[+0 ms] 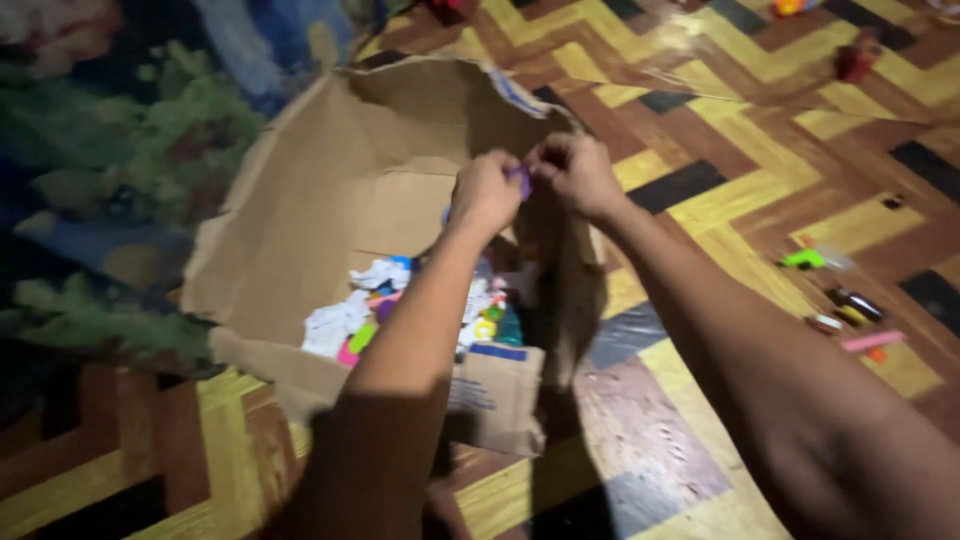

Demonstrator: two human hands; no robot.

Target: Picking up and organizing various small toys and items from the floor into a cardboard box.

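Observation:
Both my hands are raised over an open cardboard box (300,220) on the floor. My left hand (486,192) and my right hand (574,172) are closed together on a small purple piece (521,180), which shows between the fingers. Its shape is too blurred to tell. In the bottom of the box lies a heap of small colourful toy pieces (372,305), white, pink, green, yellow and blue. My left forearm hides part of the heap.
The floor is chevron-patterned in brown, yellow and black. A floral cloth (110,170) lies left of the box. Loose small toys lie on the floor at right: a green one (803,260), a pink stick (872,341) and dark pieces (852,303). A red toy (858,62) sits far right.

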